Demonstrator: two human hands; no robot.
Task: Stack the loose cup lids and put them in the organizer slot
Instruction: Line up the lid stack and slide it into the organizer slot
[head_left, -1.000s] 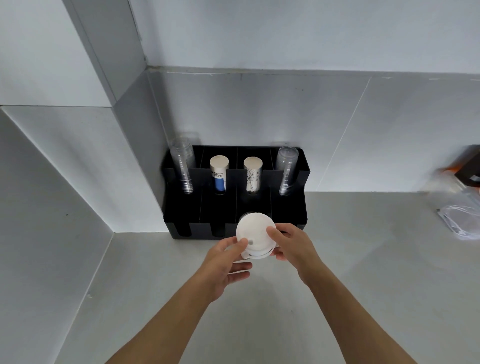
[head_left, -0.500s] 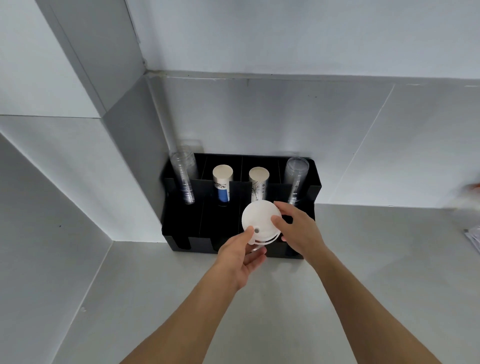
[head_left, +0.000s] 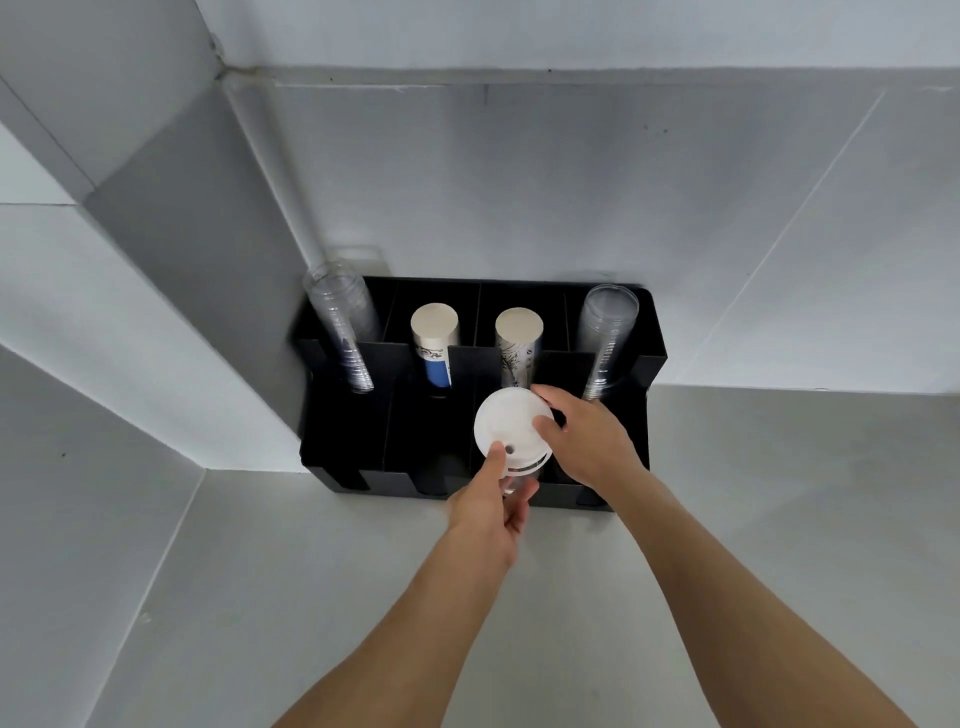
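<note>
A stack of white cup lids (head_left: 510, 430) is held tilted over the front row of a black organizer (head_left: 343, 415) that stands in the corner against the wall. My left hand (head_left: 491, 501) grips the stack from below, its thumb on the top lid by the small hole. My right hand (head_left: 587, 441) holds the stack's right edge with thumb and fingers. The stack hovers above the third front slot from the left; the slot itself is hidden behind the lids and my hands.
The organizer's back row holds two stacks of clear plastic cups (head_left: 343, 332) (head_left: 605, 338) at the ends and two stacks of paper cups (head_left: 434, 348) (head_left: 517, 343) between them. Grey counter (head_left: 311, 597) lies in front; walls close in behind and left.
Both hands have carried the lid stack forward from above the counter to over the organizer's front slots. The camera has come closer, and the items at the right edge have left the view.
</note>
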